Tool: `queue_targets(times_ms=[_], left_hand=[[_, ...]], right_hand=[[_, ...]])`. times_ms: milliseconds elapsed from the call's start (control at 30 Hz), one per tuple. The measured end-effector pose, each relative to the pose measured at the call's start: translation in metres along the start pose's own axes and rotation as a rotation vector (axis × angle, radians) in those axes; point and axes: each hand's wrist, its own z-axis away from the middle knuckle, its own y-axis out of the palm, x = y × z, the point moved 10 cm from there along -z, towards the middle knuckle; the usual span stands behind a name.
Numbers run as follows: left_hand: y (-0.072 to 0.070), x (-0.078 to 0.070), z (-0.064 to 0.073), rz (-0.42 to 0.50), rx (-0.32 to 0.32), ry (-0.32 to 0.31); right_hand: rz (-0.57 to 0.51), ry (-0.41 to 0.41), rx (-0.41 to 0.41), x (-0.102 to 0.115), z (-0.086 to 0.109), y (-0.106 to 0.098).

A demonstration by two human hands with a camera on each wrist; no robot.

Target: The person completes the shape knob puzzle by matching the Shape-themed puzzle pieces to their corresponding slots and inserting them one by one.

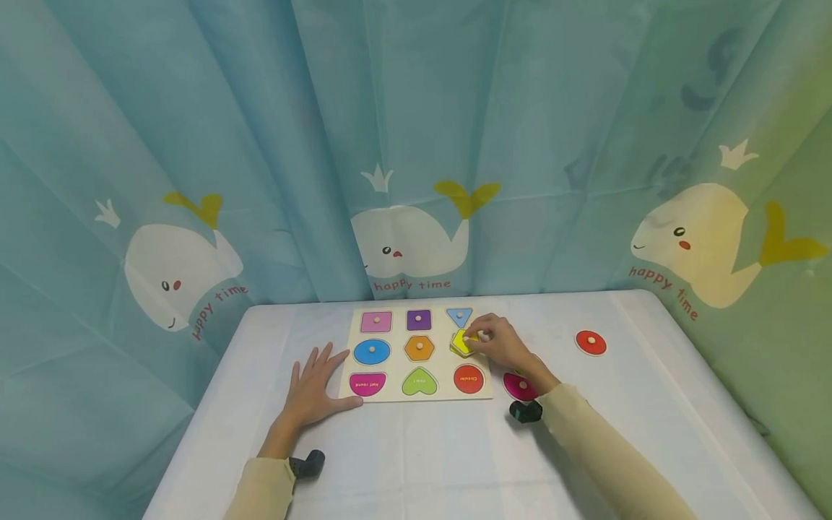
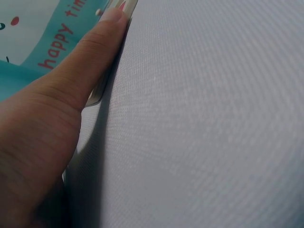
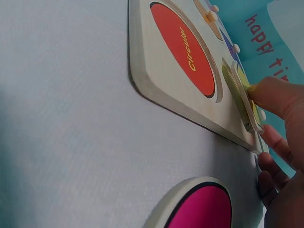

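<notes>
A wooden knob puzzle board (image 1: 395, 367) lies on the table. My right hand (image 1: 503, 347) pinches the knob of a yellow puzzle piece (image 1: 462, 341) over the board's right column. In the right wrist view, that piece (image 3: 244, 90) sits tilted and raised above its recess, with the thumb (image 3: 275, 95) on it. My left hand (image 1: 315, 390) lies spread at the board's left edge, its thumb touching the near left corner. A pink rectangle (image 1: 367, 323), purple square (image 1: 425, 320), blue triangle (image 1: 453, 314), blue oval (image 1: 362, 352) and orange hexagon (image 1: 412, 352) sit in the board.
The board's near row shows printed half-round (image 1: 367, 391), heart (image 1: 419, 387) and circular (image 1: 468, 384) recesses. A magenta piece (image 1: 516, 390) lies partly under my right wrist. A red round piece (image 1: 591, 349) lies farther right. Printed whale curtains (image 1: 416, 108) hang behind the white table (image 1: 429, 462).
</notes>
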Motion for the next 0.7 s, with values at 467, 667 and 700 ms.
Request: queue_targets(times_ms=[467,667,700], left_hand=[[-0.0011,-0.0018,0.0002,0.001,0.008,-0.001],[-0.0001,-0.0009,0.0002,-0.006,0.020,-0.012],[-0.0003,-0.0013,0.0005,-0.003,0.021,-0.013]], right_hand=[[0.000,0.038,-0.002,-0.0077,0.0002,0.0090],[0.009,0.034,-0.004,-0.0088,-0.0004,0.0103],[0.013,0.031,-0.001,-0.0080,-0.0002,0.0104]])
